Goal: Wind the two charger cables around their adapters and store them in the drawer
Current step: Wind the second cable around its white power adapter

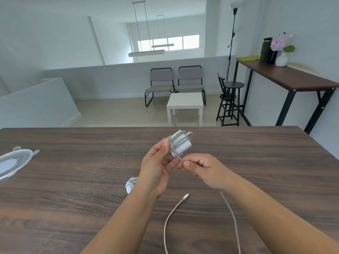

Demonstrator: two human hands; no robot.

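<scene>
My left hand point(156, 167) holds a white charger adapter point(180, 142) up above the dark wooden table point(73, 180), with several turns of grey-white cable wound round it. My right hand point(203, 168) pinches that cable point(178, 157) just below the adapter. The loose rest of the cable point(230, 211) runs down past my right wrist, loops off the bottom of the frame and comes back to a plug end point(186, 196) lying on the table. A second wound charger point(131, 184) lies on the table, half hidden behind my left wrist. No drawer is in view.
A clear plastic lid with clip tabs point(13, 162) lies at the table's left edge. Beyond the far edge stand a white side table point(185, 103), two grey chairs and a black stool. A high wooden counter point(286, 77) runs along the right wall.
</scene>
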